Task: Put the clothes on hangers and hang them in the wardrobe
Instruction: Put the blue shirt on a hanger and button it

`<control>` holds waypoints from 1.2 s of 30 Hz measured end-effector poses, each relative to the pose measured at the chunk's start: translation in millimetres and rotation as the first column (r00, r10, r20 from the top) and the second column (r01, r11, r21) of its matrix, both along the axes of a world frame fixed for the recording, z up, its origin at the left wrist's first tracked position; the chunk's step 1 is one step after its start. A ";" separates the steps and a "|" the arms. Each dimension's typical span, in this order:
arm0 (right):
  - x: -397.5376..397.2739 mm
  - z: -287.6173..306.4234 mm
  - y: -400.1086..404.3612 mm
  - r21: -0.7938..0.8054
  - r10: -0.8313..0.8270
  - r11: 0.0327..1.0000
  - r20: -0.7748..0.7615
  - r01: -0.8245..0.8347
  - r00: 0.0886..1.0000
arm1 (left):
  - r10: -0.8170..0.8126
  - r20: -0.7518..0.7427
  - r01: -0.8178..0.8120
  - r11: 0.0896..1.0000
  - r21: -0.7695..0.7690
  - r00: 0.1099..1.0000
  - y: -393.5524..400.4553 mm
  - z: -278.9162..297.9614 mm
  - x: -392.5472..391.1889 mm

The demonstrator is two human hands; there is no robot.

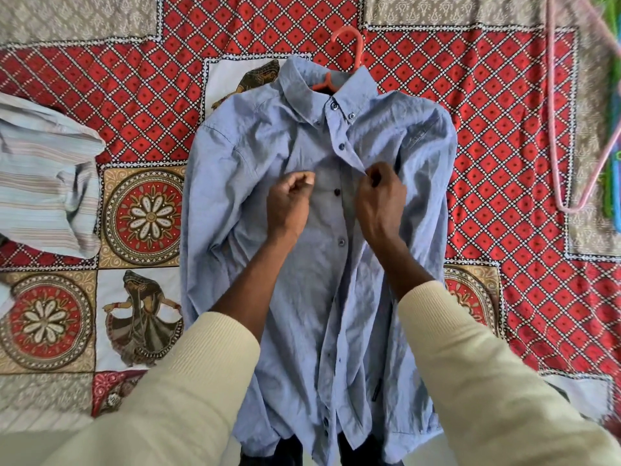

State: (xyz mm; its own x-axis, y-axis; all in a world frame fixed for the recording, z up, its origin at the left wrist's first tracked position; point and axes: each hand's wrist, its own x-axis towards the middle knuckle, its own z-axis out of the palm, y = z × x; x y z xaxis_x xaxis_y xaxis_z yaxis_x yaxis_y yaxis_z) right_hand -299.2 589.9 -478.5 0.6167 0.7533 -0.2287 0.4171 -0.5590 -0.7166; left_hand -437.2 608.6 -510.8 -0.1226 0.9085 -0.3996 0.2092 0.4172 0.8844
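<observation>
Two hands work the shirt (302,264), spread mid-bed on a hanger (349,52): left hand (290,200) and right hand (379,196) each pinch a placket edge. Light, limp cloth; likely best lifted by the hanger's hook.

Soft even daylight, wide-angle edge warp

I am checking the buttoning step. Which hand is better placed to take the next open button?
Probably the left hand: the open button on the blue shirt lies just beside it. The right hand already pinches the placket edge.
</observation>
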 end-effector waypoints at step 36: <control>-20.8 11.0 -17.5 -0.169 0.100 0.981 0.024 -0.095 0.995 | 0.106 -0.060 -0.119 0.951 -0.284 0.993 -9.0 19.3 33.2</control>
State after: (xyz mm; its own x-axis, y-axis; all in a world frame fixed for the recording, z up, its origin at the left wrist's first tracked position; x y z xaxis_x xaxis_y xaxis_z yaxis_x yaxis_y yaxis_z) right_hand -320.0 572.4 -467.5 0.5514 0.7628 -0.3378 0.4969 -0.6255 -0.6015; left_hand -404.0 599.6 -491.5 -0.2404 0.7360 -0.6329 0.1823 0.6746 0.7153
